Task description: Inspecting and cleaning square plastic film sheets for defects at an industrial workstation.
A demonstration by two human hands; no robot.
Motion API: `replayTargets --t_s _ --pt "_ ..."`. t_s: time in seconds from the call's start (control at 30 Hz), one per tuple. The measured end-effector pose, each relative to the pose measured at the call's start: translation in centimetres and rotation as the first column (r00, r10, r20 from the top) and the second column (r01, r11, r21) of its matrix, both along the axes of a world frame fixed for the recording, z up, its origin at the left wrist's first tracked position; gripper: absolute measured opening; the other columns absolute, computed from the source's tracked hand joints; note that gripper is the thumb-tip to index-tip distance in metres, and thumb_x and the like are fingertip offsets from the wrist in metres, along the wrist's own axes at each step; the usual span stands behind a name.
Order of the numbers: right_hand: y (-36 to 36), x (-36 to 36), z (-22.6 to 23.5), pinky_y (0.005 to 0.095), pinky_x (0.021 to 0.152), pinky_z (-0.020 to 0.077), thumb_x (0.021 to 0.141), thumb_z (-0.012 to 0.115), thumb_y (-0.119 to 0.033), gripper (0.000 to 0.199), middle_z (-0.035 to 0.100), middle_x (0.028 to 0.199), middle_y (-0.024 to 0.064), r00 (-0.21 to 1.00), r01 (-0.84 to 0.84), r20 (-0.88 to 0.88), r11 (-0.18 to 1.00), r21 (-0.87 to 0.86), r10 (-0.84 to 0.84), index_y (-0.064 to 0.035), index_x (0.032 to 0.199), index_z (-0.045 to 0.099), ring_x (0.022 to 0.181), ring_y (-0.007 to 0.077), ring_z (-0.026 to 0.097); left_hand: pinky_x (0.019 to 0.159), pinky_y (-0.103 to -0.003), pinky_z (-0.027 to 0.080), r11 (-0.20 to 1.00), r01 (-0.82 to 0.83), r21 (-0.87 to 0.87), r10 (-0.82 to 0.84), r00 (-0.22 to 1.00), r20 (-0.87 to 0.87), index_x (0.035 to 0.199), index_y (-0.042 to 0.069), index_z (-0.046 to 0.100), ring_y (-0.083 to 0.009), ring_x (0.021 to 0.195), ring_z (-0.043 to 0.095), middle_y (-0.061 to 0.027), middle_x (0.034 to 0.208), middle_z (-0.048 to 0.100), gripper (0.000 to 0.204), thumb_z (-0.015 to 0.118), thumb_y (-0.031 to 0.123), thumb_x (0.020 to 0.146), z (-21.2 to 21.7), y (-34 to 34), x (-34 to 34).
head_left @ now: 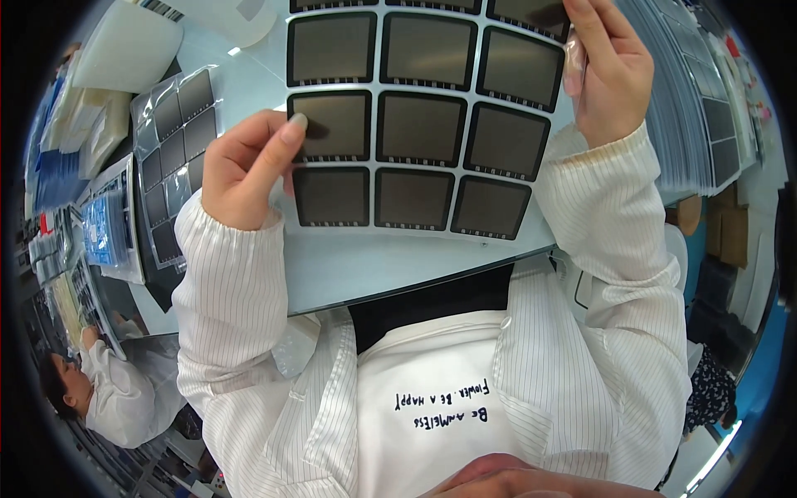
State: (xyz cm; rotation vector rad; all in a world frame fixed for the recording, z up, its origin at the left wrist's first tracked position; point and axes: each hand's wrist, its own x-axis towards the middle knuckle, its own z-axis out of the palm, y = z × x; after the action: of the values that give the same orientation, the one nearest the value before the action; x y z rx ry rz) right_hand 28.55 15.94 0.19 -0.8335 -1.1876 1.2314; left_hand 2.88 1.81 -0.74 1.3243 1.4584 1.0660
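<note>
A large thin sheet with rows of dark grey rectangular panels (420,129), each framed in black with a strip of small marks along its lower side, is held up over the pale glass-like tabletop (365,266). My left hand (247,170) pinches its left edge, thumb on top over a panel and fingers underneath. At the upper right, my right hand (613,79) grips the opposite edge, its fingers bent around the border. The far end of the sheet runs out of the picture.
A tall stack of similar sheets (668,91) stands on the right. On the left lie paneled sheets in clear film (170,141), blue packets (105,231) and a whitish translucent block (133,46). A co-worker in white (129,398) sits at the lower left. Cardboard boxes (727,224) are at right.
</note>
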Motion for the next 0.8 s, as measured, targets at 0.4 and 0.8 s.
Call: replayTargets --t_s 0.4,0.8 --pt "1.4 -3.4 3.9 0.0184 0.029 0.0261 0.086 0.06 -0.014 0.017 0.054 0.051 -0.0005 0.998 -0.04 -0.033 0.99 0.135 0.045 0.0003 0.096 0.062 0.03 0.0051 0.038 0.057 -0.022 0.038 0.944 -0.263 0.199 0.247 0.964 0.101 0.078 0.004 0.061 -0.0068 0.058 0.047 0.0012 0.064 0.056 0.022 0.059 0.025 0.085 -0.2 -0.2 -1.0" --pt "1.4 -1.6 3.4 0.0178 0.028 0.0239 0.086 0.058 -0.011 0.018 0.061 0.064 0.0027 1.0 0.004 -0.009 0.988 0.154 -0.003 0.0015 0.099 0.063 0.03 0.0043 0.037 0.045 -0.022 0.035 0.97 -0.01 0.243 0.035 0.995 -0.098 0.066 0.001 0.056 -0.0094 0.046 0.048 -0.003 0.056 0.055 0.032 0.052 0.024 0.088 -0.6 -0.7 -0.8"
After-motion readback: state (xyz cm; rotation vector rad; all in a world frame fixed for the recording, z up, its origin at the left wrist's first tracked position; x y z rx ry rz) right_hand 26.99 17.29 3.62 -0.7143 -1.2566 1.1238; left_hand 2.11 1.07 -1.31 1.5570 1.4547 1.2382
